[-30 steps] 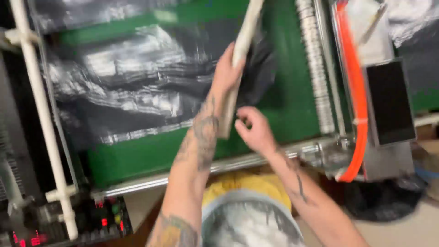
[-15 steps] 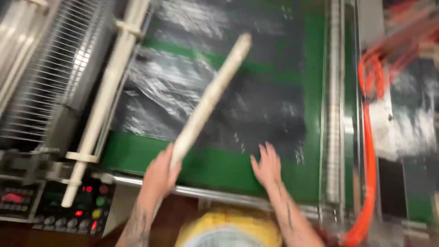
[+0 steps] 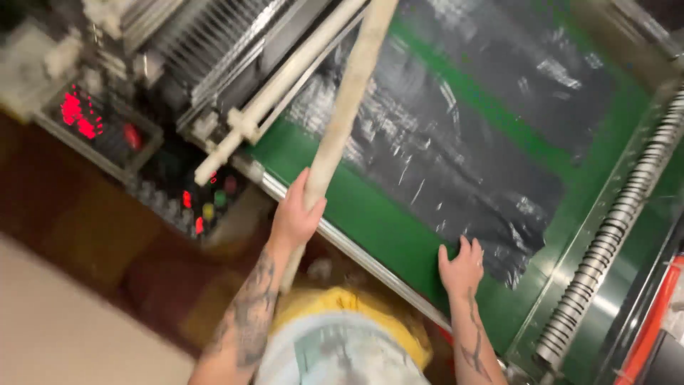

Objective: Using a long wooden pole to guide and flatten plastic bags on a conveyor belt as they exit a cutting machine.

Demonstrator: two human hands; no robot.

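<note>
My left hand [image 3: 296,214] grips a long pale cardboard tube [image 3: 342,121] near its lower end; the tube slants up and to the right over the machine's near edge. My right hand [image 3: 462,267] lies flat, fingers spread, on the green conveyor belt [image 3: 370,221], its fingertips at the near corner of the black plastic sheets [image 3: 456,135] stacked on the belt. Both forearms are tattooed.
A white bar [image 3: 285,82] and a ribbed metal roller [image 3: 206,36] run along the belt's left side. A control panel [image 3: 192,203] with red lights sits below left. A coiled spring roller [image 3: 613,235] and an orange hose [image 3: 652,335] flank the right side. A metal rail [image 3: 356,249] edges the belt.
The view has swung and tilted. My left hand still holds the tube, now steeper. My right hand has settled onto the belt at the corner of the black sheets.
</note>
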